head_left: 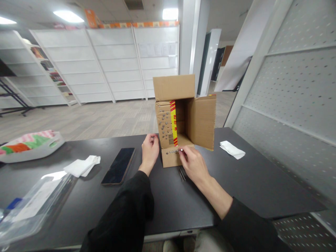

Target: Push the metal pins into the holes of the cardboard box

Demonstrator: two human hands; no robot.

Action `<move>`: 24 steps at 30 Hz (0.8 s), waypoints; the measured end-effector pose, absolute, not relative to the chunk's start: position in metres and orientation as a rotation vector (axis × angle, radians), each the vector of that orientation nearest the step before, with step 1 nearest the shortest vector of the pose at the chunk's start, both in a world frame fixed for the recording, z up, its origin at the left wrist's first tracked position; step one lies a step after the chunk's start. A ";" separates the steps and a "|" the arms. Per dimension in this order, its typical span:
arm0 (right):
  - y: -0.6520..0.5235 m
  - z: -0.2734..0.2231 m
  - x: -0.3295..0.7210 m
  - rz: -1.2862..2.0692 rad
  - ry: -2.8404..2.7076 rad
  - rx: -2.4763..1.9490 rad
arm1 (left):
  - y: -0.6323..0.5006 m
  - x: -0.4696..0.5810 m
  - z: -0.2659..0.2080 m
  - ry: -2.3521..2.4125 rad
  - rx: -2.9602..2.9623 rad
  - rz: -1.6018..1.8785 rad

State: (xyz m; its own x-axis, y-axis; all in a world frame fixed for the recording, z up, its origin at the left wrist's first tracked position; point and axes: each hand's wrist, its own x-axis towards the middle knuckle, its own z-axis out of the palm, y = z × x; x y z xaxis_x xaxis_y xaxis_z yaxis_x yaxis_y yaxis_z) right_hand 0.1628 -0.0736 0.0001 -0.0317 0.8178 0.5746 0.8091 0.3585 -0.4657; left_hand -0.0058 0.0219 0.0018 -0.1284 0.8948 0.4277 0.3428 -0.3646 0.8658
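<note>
An open cardboard box [201, 122] stands on its side on the dark table, its opening facing me. Its left flap [166, 140], crossed by yellow and red tape, bears many small grey metal heads. A row of similar heads runs along the lower front flap [170, 161]. At the right end of that row, my right hand [194, 161] pinches with thumb and fingertips; a tiny whitish tip shows there, too small to name. My left hand [150, 150] is curled beside the left flap, fingertips together, and what they hold, if anything, is hidden.
Thin metal rods [181, 174] lie just below the front flap. Left of my hands are a phone [118, 166], folded tissues [82, 166], a clear plastic case [39, 203] and a white basket [59, 141] with colourful cloth. Another tissue [232, 149] lies right, near a perforated panel [294, 98].
</note>
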 end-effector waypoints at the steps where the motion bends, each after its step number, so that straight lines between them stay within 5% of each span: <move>1: -0.073 0.000 0.163 0.017 -1.812 -1.430 | 0.022 -0.006 0.002 1.381 1.667 1.513; 24: -0.065 -0.005 0.165 0.084 -1.739 -1.387 | 0.019 -0.005 0.006 1.364 1.652 1.505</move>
